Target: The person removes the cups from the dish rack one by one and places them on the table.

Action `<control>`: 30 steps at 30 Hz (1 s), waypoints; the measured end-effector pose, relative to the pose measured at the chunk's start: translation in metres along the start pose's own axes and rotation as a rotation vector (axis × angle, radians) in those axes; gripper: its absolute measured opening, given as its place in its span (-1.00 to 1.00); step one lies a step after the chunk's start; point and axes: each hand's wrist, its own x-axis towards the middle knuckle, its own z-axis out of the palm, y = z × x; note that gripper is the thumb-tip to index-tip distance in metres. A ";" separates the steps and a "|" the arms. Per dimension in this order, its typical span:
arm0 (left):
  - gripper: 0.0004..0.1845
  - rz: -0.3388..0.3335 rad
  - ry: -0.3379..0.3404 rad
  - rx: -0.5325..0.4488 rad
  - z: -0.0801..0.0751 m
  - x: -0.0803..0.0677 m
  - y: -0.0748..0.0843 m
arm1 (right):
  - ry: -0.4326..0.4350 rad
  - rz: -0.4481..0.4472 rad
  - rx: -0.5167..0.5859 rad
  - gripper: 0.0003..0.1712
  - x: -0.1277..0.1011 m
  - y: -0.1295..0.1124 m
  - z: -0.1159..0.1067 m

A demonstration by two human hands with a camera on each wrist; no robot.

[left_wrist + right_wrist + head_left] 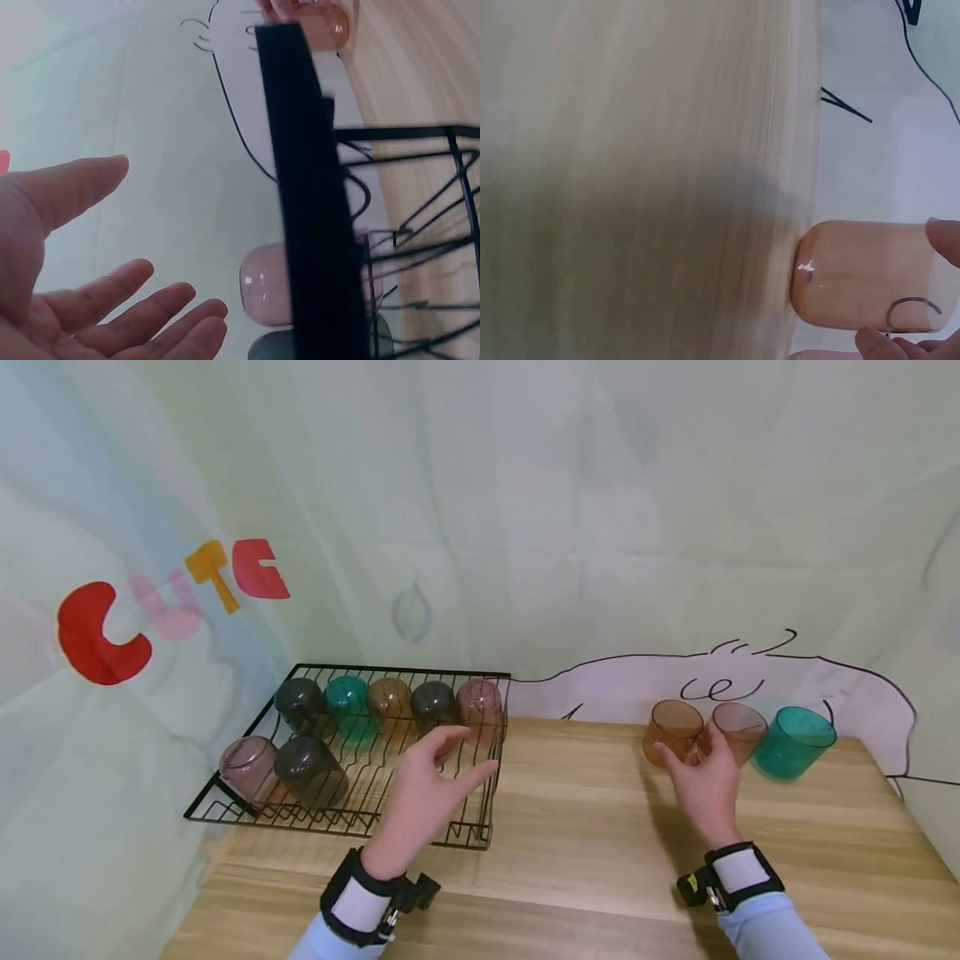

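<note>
An amber cup (pixel 673 731) stands upright on the table, and my right hand (pixel 708 789) pinches it between thumb and fingers near its rim. The right wrist view shows the thumb on one side of this cup (pixel 866 275) and the fingertips on the other. Close by on its right stand a pink cup (pixel 742 731) and a teal cup (pixel 795 743). My left hand (pixel 431 793) hovers over the right part of a black wire rack (pixel 375 827), thumb and fingers spread apart with nothing between them. Nearest to it on the rack is an upturned pink cup (pixel 480 700).
The rack holds several more upturned cups: a teal one (pixel 347 697), an amber one (pixel 390 703), dark grey ones (pixel 311 772) and another pink one (pixel 249 768). A printed cloth (pixel 570 527) hangs behind the wooden table (pixel 570 860).
</note>
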 end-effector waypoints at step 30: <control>-0.06 -0.074 -0.017 0.715 -0.104 0.028 -0.068 | -0.243 -0.331 -0.186 -0.13 -0.047 -0.046 -0.013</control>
